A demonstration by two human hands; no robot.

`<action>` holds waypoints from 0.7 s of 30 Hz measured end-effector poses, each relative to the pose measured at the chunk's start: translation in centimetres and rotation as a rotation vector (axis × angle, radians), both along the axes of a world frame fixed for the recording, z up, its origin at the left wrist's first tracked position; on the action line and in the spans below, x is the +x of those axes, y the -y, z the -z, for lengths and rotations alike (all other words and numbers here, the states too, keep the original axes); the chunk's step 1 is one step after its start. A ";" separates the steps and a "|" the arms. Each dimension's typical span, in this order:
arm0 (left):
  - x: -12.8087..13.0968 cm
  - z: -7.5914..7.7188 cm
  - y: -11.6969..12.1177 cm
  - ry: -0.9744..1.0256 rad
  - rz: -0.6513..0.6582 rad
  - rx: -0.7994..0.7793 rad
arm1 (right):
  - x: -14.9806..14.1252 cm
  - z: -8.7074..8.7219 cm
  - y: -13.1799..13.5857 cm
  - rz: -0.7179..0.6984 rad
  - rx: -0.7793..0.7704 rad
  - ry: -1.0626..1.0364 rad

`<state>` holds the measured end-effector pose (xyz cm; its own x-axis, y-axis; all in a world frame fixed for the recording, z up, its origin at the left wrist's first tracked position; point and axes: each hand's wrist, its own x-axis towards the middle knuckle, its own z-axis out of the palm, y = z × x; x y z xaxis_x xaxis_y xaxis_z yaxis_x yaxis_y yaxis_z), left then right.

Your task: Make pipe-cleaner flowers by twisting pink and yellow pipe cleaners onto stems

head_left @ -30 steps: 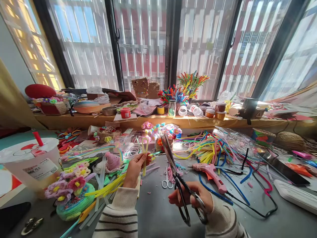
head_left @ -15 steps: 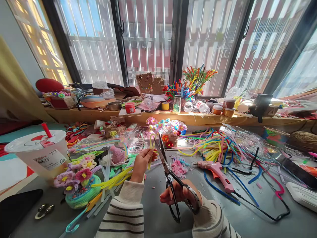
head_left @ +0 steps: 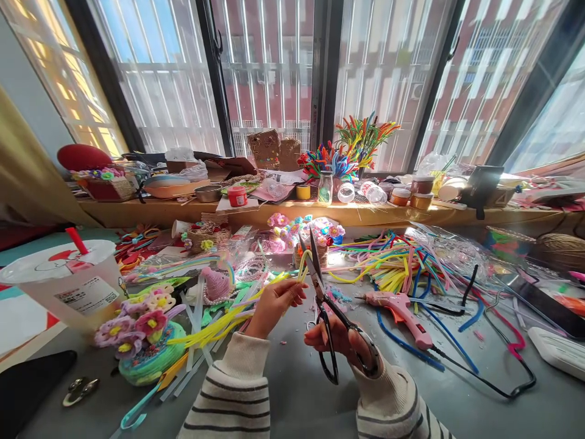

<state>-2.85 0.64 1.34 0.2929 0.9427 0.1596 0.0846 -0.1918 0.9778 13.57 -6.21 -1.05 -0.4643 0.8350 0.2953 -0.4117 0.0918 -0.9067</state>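
Note:
My left hand (head_left: 274, 303) pinches a pale yellow pipe cleaner (head_left: 302, 263), bent into a narrow loop that sticks up above the fingers. In my right hand (head_left: 340, 344) is a pair of black-handled scissors (head_left: 320, 292), thumb and fingers through the handles. The blades point up and stand slightly apart, close beside the loop's right side; whether they touch it I cannot tell. Behind the hands lie pink fuzzy scraps (head_left: 336, 300). Left of my left hand, a bundle of yellow pipe cleaners (head_left: 210, 329) rests on the grey table (head_left: 297, 402).
A pink glue gun (head_left: 402, 311) with a black cord lies to the right, near a heap of coloured pipe cleaners (head_left: 397, 268). On the left stand a lidded drink cup (head_left: 86, 292) and a fuzzy flower pot (head_left: 148, 360). Jars and containers line the windowsill (head_left: 283, 214).
Both hands have moved slightly right and the left one tilts more to the right. The loop now sits right beside the blades, which have turned a little more upright.

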 end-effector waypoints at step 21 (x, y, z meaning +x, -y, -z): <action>-0.3 0.8 -0.2 -0.206 0.090 0.043 | 0.1 0.3 -0.1 0.032 0.138 -0.028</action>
<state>-3.15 0.84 0.54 0.4057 0.9051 0.1271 0.2623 -0.2485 0.9324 13.66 -6.07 -1.30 -0.4283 0.7996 0.4210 -0.4317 0.2282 -0.8726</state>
